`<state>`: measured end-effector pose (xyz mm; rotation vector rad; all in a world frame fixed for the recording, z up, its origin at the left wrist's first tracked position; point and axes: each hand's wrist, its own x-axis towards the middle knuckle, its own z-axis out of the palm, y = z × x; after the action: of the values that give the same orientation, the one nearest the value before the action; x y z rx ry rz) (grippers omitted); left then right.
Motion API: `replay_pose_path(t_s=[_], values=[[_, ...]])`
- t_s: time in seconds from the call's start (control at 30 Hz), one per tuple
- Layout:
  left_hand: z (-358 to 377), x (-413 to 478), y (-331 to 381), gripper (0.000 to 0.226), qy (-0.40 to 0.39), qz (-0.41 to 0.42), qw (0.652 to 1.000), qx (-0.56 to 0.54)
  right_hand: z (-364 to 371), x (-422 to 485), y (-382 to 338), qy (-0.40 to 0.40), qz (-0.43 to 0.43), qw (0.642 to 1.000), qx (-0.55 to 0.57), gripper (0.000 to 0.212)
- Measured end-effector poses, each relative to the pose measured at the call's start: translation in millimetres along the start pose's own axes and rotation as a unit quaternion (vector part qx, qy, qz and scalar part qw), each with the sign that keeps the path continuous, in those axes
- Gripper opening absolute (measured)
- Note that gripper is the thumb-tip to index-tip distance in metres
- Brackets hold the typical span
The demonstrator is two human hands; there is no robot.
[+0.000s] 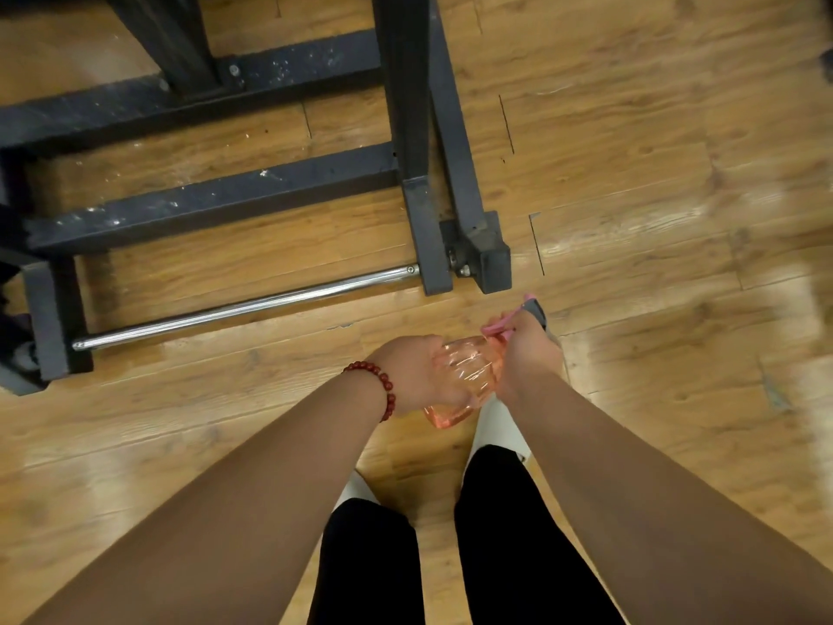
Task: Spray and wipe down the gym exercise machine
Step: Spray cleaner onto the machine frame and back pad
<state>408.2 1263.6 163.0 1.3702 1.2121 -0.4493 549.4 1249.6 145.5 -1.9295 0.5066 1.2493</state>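
Dusty machine frame (pixel 212 200) stands at left; a person's left hand (pixel 405 376) wraps the pink bottle (pixel 464 376) while the right hand (pixel 523 354) clutches its sprayer head (pixel 498 329). Twisting there could loosen the head and spill cleaner on the floor (pixel 653 173).

Glossy wood-plank floor (pixel 653 128), red bead bracelet (pixel 384 384); black trousers (pixel 518 534), white shoes (pixel 496 421)

Right of the machine frame (pixel 423 142) lies open floor (pixel 653 173); left of its upright, crossbars (pixel 212 200) and a chrome rod (pixel 243 309) block passage.
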Motion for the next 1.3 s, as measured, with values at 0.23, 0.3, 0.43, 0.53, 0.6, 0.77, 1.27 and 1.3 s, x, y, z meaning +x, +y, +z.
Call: replay_pose_path(t_s=[0.23, 0.3, 0.43, 0.53, 0.6, 0.77, 1.27, 1.3], values=[[6.2, -25.3, -23.0, 0.041, 0.02, -0.027, 0.99, -0.136, 18.0, -18.7, 9.5, -0.088, -0.003, 0.99, -0.107, 0.02], [6.8, -34.6, -35.8, 0.039, 0.04, -0.037, 0.986, -0.159, 31.1, -27.3, 15.4, -0.092, 0.0, 0.984, -0.153, 0.022], [1.2, -45.8, -55.0, 0.038, 0.079, -0.045, 0.978, -0.186, 57.8, -41.7, 26.4, -0.053, -0.006, 0.978, -0.199, 0.017], [-6.3, -47.2, -64.7, 0.043, 0.078, -0.047, 0.977, -0.193, 65.3, -45.7, 33.6, -0.042, -0.037, 0.978, -0.202, 0.012], [-8.1, -47.8, -71.0, 0.04, 0.077, -0.041, 0.977, -0.192, 67.4, -45.5, 38.7, -0.059, -0.041, 0.979, -0.19, 0.022], [-1.9, -58.5, -86.1, 0.038, 0.092, -0.029, 0.97, -0.224, 68.2, -56.9, 48.5, -0.107, -0.069, 0.969, -0.212, 0.021], [5.1, -136.3, -178.8, 0.034, 0.137, -0.071, 0.934, -0.323, 121.8, -133.3, 140.7, -0.131, -0.054, 0.929, -0.342, 0.034], [4.7, -141.9, -185.7, 0.03, 0.137, -0.072, 0.934, -0.323, 125.5, -137.2, 148.8, -0.133, -0.056, 0.925, -0.352, 0.034]])
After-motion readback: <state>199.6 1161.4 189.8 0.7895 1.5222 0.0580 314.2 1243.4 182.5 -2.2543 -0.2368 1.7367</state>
